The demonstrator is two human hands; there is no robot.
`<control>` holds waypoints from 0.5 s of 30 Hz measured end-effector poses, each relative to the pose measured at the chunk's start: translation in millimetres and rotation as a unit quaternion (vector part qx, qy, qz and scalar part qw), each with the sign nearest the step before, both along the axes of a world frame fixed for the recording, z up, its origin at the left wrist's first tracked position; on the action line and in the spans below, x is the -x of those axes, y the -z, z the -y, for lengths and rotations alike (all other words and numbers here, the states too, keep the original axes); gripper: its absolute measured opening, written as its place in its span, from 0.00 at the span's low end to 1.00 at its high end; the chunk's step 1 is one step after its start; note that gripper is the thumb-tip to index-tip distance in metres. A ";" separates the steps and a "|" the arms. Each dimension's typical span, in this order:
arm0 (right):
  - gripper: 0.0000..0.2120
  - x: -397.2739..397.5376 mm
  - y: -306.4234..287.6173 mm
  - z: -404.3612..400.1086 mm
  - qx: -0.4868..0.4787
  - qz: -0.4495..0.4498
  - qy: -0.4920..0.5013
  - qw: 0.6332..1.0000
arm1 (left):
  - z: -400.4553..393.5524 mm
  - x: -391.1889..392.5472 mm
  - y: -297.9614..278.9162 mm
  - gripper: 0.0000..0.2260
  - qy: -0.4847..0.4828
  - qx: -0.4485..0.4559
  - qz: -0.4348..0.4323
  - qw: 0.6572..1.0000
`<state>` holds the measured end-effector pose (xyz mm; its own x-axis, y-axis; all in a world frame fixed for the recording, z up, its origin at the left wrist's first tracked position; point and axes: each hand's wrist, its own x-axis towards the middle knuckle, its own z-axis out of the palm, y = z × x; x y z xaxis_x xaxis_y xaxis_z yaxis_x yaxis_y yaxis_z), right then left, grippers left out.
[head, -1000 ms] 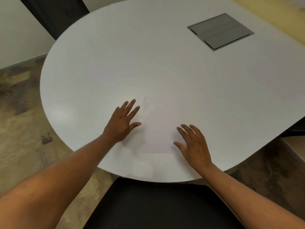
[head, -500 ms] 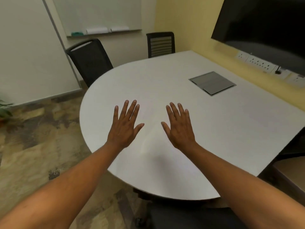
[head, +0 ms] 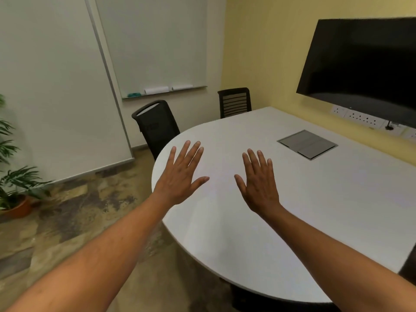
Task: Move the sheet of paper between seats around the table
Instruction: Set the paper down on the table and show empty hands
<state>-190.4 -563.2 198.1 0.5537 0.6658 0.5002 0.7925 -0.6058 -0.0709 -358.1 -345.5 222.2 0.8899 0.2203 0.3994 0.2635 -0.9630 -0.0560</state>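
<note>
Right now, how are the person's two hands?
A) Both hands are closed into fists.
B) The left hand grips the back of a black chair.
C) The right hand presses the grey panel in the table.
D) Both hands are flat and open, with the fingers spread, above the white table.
D: the left hand and the right hand are both open with straight, spread fingers over the white table, holding nothing; the grey panel lies beyond them, untouched.

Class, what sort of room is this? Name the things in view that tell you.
Probably a small meeting room: a white conference table, a wall-mounted screen and a whiteboard.
</note>
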 end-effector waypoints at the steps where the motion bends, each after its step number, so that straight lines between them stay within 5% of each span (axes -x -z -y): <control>1: 0.33 0.6 0.8 -9.3 -0.005 -0.002 0.001 1.000 | -7.0 -2.3 -1.1 0.38 0.003 -0.003 0.004 1.000; 15: 0.33 -59.8 59.2 -156.2 -0.062 -0.072 0.054 0.994 | -162.4 -78.7 23.0 0.39 0.050 -0.030 -0.043 0.997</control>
<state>-130.6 -407.0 138.8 0.6911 0.5361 0.4848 0.6988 -0.6669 -0.2587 -279.4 -183.2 199.2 0.9380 0.1063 0.3300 0.1578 -0.9784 -0.1333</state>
